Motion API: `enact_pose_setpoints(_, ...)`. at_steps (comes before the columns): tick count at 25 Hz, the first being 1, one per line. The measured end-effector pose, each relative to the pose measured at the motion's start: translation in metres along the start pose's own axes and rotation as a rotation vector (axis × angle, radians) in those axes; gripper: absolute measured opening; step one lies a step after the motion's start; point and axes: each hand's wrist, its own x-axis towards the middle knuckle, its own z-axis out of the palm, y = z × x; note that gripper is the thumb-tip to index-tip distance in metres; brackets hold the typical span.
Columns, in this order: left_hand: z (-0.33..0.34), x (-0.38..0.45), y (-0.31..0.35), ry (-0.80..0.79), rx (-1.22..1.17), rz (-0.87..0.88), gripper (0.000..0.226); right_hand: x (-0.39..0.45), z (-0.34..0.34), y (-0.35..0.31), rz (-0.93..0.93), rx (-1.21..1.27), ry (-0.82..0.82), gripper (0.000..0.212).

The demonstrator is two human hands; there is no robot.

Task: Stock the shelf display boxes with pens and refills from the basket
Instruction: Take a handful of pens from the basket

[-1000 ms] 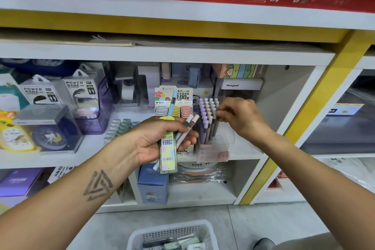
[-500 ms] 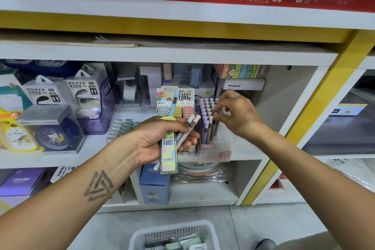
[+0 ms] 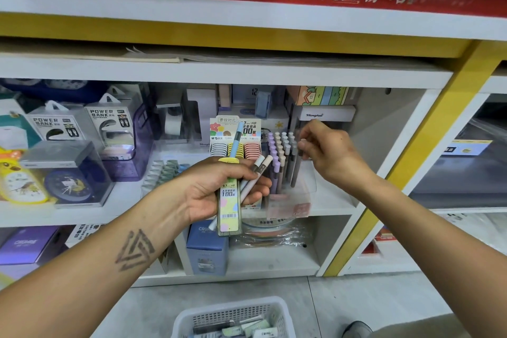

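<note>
My left hand (image 3: 216,189) grips a yellow-green lead refill pack (image 3: 230,208), two white pens (image 3: 256,173) and a blue pen (image 3: 237,140) that sticks up. Behind it on the shelf stand a refill display box (image 3: 233,129) and a clear pen display box (image 3: 290,200) with rows of lilac, white and grey pens (image 3: 278,151). My right hand (image 3: 332,153) pinches the top of a grey pen (image 3: 295,173) at the right edge of those rows. The white basket (image 3: 192,318) sits on the floor below, with several packs in it.
Power bank boxes (image 3: 109,123) and boxed clocks (image 3: 68,175) fill the shelf's left side. A blue box (image 3: 207,252) and wrapped rolls lie on the lower shelf. A yellow post (image 3: 411,173) bounds the bay on the right. A shoe (image 3: 356,329) shows by the basket.
My right hand has shifted slightly right from over the pen tops and now has a grey pen at the box's right side. My left hand keeps its bundle still.
</note>
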Motion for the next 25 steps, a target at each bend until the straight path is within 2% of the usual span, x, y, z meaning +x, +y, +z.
enact_pose_setpoints(3,0.002,0.001,-0.002,-0.014,-0.006,-0.009,0.019,-0.004,0.001,0.0,-0.048,-0.007,-0.031,0.009)
enact_pose_setpoints(6,0.004,0.002,-0.003,-0.017,0.009,-0.012,0.024,-0.011,0.002,-0.002,-0.187,-0.043,-0.105,0.011)
enact_pose_setpoints(9,0.004,0.001,-0.004,-0.029,-0.015,-0.018,0.021,-0.008,0.006,0.001,-0.109,-0.07,-0.108,0.005)
enact_pose_setpoints(11,0.004,0.0,-0.004,-0.042,-0.027,-0.018,0.017,-0.005,0.006,0.0,-0.066,-0.172,-0.076,0.012)
enact_pose_setpoints(13,0.004,0.0,-0.004,-0.063,-0.023,-0.006,0.018,-0.004,0.002,-0.007,-0.101,-0.198,0.002,0.021)
enact_pose_setpoints(15,0.005,0.0,-0.004,-0.083,-0.009,0.008,0.019,-0.006,-0.002,-0.021,-0.05,0.06,0.017,0.024)
enact_pose_setpoints(18,0.006,0.002,-0.005,-0.084,-0.021,0.024,0.018,-0.009,0.003,-0.039,0.111,0.524,-0.221,0.021)
enact_pose_setpoints(20,0.006,0.003,-0.005,-0.078,-0.028,0.028,0.016,-0.009,0.006,-0.043,0.156,0.67,-0.238,0.018)
enact_pose_setpoints(23,0.002,0.003,-0.001,-0.009,-0.086,0.046,0.011,-0.002,-0.01,-0.034,0.227,0.858,0.001,0.016)
enact_pose_setpoints(25,-0.003,0.006,0.0,0.092,-0.116,0.034,0.012,0.002,-0.02,-0.024,0.177,0.744,0.176,0.014)
